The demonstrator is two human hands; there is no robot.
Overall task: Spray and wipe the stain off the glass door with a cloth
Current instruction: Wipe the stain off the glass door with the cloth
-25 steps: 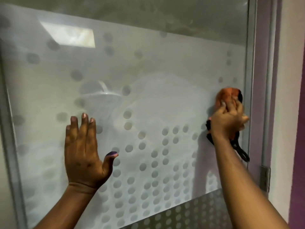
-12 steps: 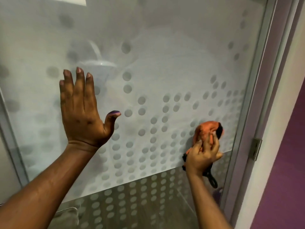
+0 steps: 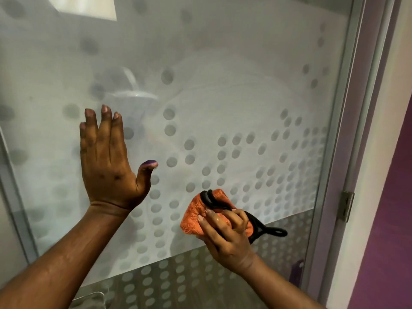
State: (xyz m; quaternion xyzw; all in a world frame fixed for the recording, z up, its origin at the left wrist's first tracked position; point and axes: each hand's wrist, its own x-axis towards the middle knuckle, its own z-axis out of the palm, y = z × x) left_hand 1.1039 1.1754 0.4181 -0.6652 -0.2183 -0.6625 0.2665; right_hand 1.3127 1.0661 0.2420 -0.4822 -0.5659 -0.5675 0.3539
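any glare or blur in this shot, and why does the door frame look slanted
Head view: a bright rectangular reflection glares at the top left of the glass door; shapes behind its frosted film are hazy, while the left hand, right hand and orange cloth are sharp; the door frame leans, likely from the wide-angle lens and tilted head.

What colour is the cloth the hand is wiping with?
Orange, with a black cord trim. The cloth shows best in the head view, under the right hand on the glass door.
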